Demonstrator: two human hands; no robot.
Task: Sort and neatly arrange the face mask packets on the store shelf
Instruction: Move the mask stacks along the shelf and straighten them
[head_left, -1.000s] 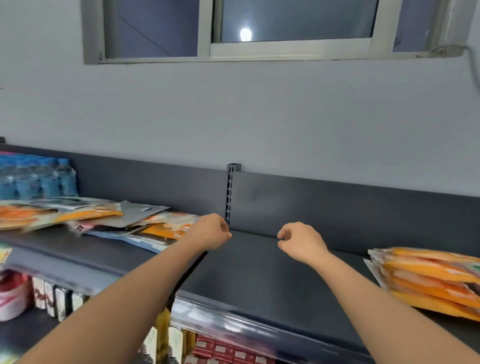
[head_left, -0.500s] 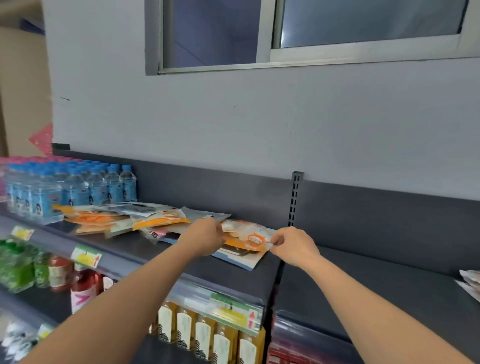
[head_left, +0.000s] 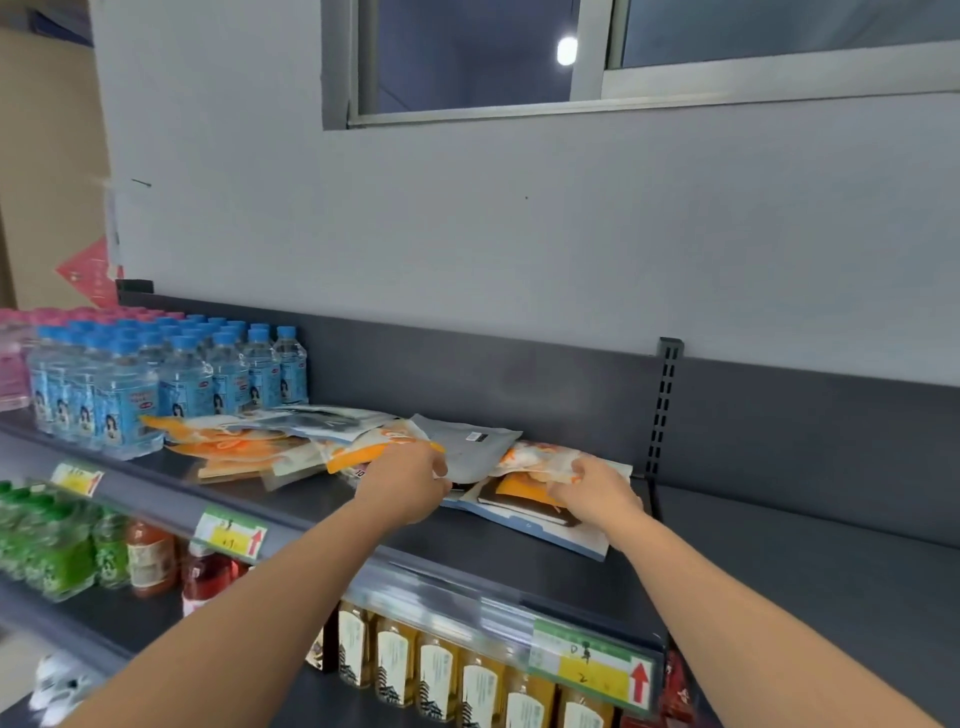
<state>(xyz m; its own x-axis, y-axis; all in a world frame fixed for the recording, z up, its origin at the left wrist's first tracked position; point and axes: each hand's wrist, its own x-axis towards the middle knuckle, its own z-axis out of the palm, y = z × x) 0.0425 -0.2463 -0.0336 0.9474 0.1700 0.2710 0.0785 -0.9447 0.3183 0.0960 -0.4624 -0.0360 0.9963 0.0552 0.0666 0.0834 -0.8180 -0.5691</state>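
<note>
A loose heap of face mask packets lies on the dark top shelf (head_left: 519, 551): orange and white ones (head_left: 234, 441) to the left, a grey packet (head_left: 467, 447) in the middle, a blue-edged white packet (head_left: 530, 525) at the bottom right. My left hand (head_left: 405, 488) grips the near edge of the grey packet and the orange packet beside it. My right hand (head_left: 597, 493) is closed on an orange and white packet (head_left: 535, 460) that lies on top of the right end of the heap.
Blue-capped water bottles (head_left: 171, 374) stand in rows left of the heap, pink ones at the far left. A slotted upright (head_left: 662, 410) splits the shelf; bare shelf (head_left: 805, 571) lies to its right. Drink bottles (head_left: 441, 670) fill the lower shelf, with price tags (head_left: 231, 532) along the rail.
The view swung left from the bare shelf section to the messy heap. Both hands, loosely closed in the air a second ago, now reach into the heap and grip packets.
</note>
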